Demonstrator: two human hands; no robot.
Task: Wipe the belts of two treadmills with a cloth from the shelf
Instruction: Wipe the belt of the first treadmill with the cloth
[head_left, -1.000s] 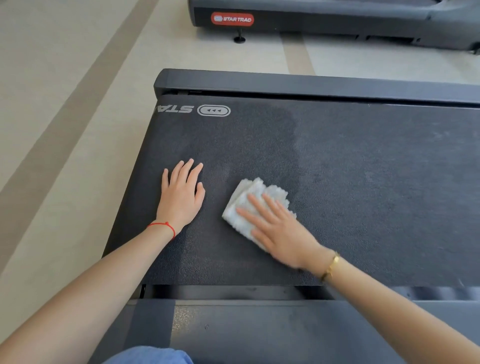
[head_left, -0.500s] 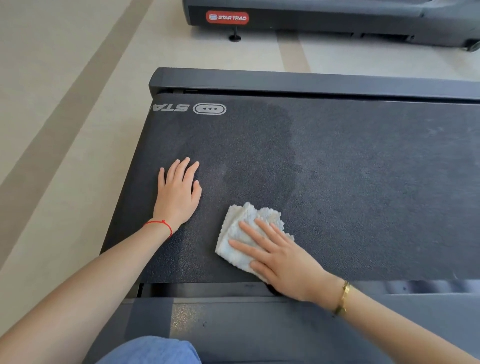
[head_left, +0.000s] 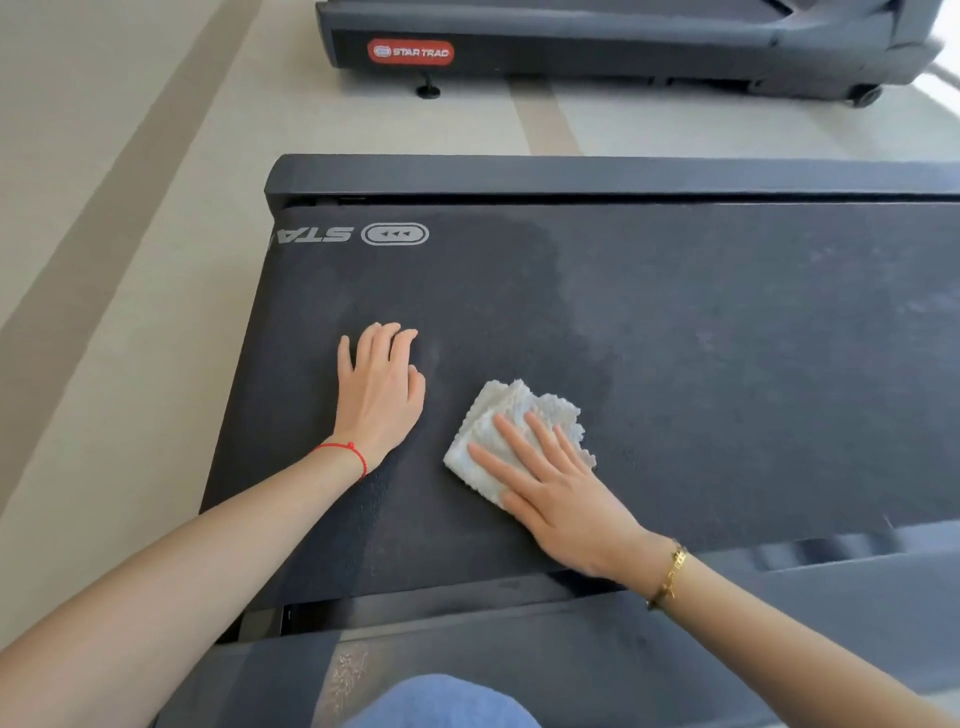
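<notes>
Cloth: a white, nubbly microfibre cloth (head_left: 511, 431), folded into a small pad, lies flat on the treadmill belt (head_left: 727, 364) near its front edge, towards the left end.
Right hand: the right hand (head_left: 561, 493) rests on top of the cloth with fingers straight and slightly spread, pressing it down; nothing is pinched or curled round.
Left hand: the left hand (head_left: 379, 389) lies flat on the belt just left of the cloth, fingers straight and together, not touching the cloth; it looks to be a brace.
Belt: dark, textured, stamped with a pale logo (head_left: 353, 235) at its back left corner. The left part reads darker than the greyer, dustier stretch to the right, which I take as wiped against unwiped.
Second treadmill: the second treadmill (head_left: 623, 47), with a red Star Trac badge (head_left: 410, 52), stands well apart across the pale floor (head_left: 130, 260).
How the cloth handles: light, soft and limp, likely to bunch or unfold if dragged by a corner. The rough belt should grip it, so a flat palm over the middle of the pad seems the best hold.
Risk: folds creeping out from under the fingers.
Progress: probably early, with most of this belt and all of the other one left.
</notes>
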